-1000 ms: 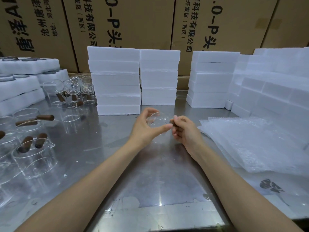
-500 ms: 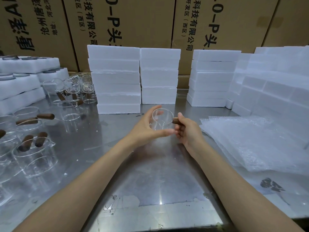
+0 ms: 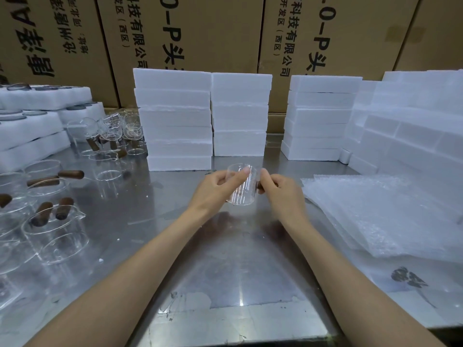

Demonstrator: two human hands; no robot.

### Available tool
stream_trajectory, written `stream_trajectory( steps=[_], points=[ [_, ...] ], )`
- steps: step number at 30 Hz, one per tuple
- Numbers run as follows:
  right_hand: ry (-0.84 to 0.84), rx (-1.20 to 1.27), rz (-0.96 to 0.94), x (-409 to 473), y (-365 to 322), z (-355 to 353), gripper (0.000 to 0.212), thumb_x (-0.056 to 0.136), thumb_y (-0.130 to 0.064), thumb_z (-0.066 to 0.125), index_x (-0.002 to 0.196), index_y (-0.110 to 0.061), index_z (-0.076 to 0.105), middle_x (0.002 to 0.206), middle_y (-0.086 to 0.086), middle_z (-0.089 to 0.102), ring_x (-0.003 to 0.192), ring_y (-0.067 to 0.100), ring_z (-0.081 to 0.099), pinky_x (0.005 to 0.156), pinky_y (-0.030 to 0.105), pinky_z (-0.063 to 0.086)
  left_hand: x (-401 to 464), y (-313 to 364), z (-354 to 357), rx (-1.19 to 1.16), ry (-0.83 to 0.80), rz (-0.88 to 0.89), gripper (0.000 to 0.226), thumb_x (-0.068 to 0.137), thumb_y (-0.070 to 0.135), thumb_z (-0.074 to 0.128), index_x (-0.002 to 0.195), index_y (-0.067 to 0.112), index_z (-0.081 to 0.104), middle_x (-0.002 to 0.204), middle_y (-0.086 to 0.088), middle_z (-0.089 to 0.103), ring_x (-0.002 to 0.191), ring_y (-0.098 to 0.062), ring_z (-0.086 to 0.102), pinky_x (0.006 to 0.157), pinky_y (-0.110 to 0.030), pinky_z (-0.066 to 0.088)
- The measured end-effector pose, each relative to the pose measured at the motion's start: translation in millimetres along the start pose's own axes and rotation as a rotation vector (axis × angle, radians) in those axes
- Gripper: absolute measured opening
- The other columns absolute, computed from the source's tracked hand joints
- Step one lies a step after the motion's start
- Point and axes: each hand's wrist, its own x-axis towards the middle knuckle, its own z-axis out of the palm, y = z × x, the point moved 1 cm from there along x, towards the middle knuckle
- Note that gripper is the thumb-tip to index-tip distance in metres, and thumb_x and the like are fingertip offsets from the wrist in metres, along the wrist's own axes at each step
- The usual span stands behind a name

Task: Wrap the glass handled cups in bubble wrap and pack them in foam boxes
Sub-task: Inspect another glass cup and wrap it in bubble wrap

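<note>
With my left hand [image 3: 215, 189] cupping the glass cup [image 3: 241, 185] and my right hand [image 3: 280, 191] pinching its wooden handle, I hold it above the table [image 3: 225, 259] and should lower it gently onto the bubble wrap [image 3: 370, 216] right of my fingers.

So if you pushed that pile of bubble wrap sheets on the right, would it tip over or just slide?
The bubble wrap sheets would probably slide, not tip: the pile lies low and flat on the smooth metal table. They look thin and airy, so likely very light. The edges already sit uneven, so the top sheets might shift off the others.
</note>
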Motion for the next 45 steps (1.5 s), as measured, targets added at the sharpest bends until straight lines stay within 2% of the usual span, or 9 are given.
stream_trajectory(
  steps=[3, 5, 14, 19, 21, 24, 27, 33, 45],
  points=[
    [-0.047, 0.121, 0.179, 2.4, 3.0, -3.2, 0.046, 0.095, -0.036, 0.042, 0.055, -0.021, 0.058, 0.040, -0.015, 0.051, 0.047, 0.005, 0.040, 0.051, 0.024, 0.029, -4.9, 2.3, 4.5, 0.074, -0.017, 0.066, 0.059, 0.072, 0.075, 0.057, 0.120, 0.040, 0.059, 0.125, 0.021, 0.059, 0.111, 0.001, 0.056, 0.090, -0.014, 0.043],
    [-0.069, 0.185, 0.272, 2.9, 3.9, -4.9, 0.045, 0.093, -0.032, 0.042, 0.052, -0.019, 0.055, 0.030, -0.015, 0.040, 0.046, 0.009, 0.034, 0.051, 0.025, 0.026, -9.6, 6.7, 9.2, 0.106, -0.003, 0.135, 0.071, 0.074, 0.067, 0.064, 0.136, 0.038, 0.047, 0.135, 0.022, 0.048, 0.119, 0.006, 0.048, 0.090, -0.004, 0.036],
    [-0.071, 0.203, 0.240, -2.4, -0.7, 0.4, 0.047, 0.094, -0.036, 0.042, 0.052, -0.018, 0.054, 0.030, -0.015, 0.037, 0.045, 0.009, 0.033, 0.051, 0.025, 0.027, -16.5, 14.2, 25.2, 0.131, 0.340, 0.206, 0.054, 0.070, 0.054, 0.077, 0.119, 0.036, 0.063, 0.109, 0.031, 0.059, 0.106, 0.001, 0.060, 0.091, -0.020, 0.049],
    [-0.098, 0.211, 0.278, -2.4, 0.7, 2.0, 0.045, 0.093, -0.030, 0.040, 0.053, -0.018, 0.056, 0.030, -0.016, 0.040, 0.046, 0.006, 0.035, 0.052, 0.024, 0.027, -12.9, 13.2, 23.9, 0.078, 0.371, 0.138, 0.038, 0.082, 0.055, 0.066, 0.113, 0.034, 0.070, 0.113, 0.021, 0.068, 0.087, 0.021, 0.057, 0.073, 0.004, 0.038],
    [-0.105, 0.241, 0.317, -1.1, 1.4, -0.2, 0.043, 0.092, -0.028, 0.040, 0.053, -0.018, 0.055, 0.031, -0.015, 0.039, 0.045, 0.008, 0.034, 0.052, 0.024, 0.027, -11.2, 15.8, 20.9, 0.017, 0.309, 0.113, 0.035, 0.084, 0.054, 0.064, 0.112, 0.033, 0.071, 0.115, 0.022, 0.067, 0.088, 0.027, 0.053, 0.074, 0.006, 0.036],
    [-0.156, 0.271, 0.382, 1.6, 2.0, -6.6, 0.039, 0.090, -0.025, 0.041, 0.055, -0.016, 0.056, 0.032, -0.013, 0.037, 0.038, 0.008, 0.028, 0.045, 0.022, 0.026, -9.0, 18.6, 13.2, -0.075, 0.137, 0.045, 0.032, 0.081, 0.053, 0.065, 0.109, 0.037, 0.070, 0.114, 0.021, 0.067, 0.106, 0.005, 0.060, 0.088, -0.010, 0.046],
    [-0.238, 0.286, 0.429, 4.3, 5.1, -13.1, 0.036, 0.089, -0.023, 0.043, 0.057, -0.013, 0.056, 0.037, -0.008, 0.030, 0.033, 0.010, 0.021, 0.034, 0.019, 0.021, -4.7, 18.5, -0.6, -0.125, -0.053, -0.025, 0.026, 0.079, 0.051, 0.065, 0.104, 0.044, 0.068, 0.101, 0.027, 0.069, 0.098, -0.003, 0.067, 0.079, -0.015, 0.052],
    [-0.339, 0.309, 0.435, 7.9, 11.7, -18.2, 0.047, 0.088, -0.022, 0.045, 0.042, -0.019, 0.052, 0.041, -0.008, 0.024, 0.034, 0.009, 0.016, 0.035, 0.016, 0.016, -2.1, 11.8, -25.2, -0.234, -0.390, -0.057, 0.041, 0.077, 0.040, 0.075, 0.116, 0.041, 0.065, 0.125, 0.021, 0.062, 0.114, -0.009, 0.062, 0.088, -0.018, 0.051],
    [-0.397, 0.458, 0.507, 10.5, 15.7, -22.0, 0.053, 0.087, -0.023, 0.050, 0.034, -0.020, 0.047, 0.044, -0.009, 0.019, 0.035, 0.007, 0.013, 0.034, 0.015, 0.013, -5.2, 21.3, -17.9, -0.046, -0.328, 0.094, 0.072, 0.062, 0.031, 0.088, 0.124, 0.045, 0.055, 0.128, 0.022, 0.059, 0.107, -0.007, 0.065, 0.091, -0.023, 0.052]
  ],
)
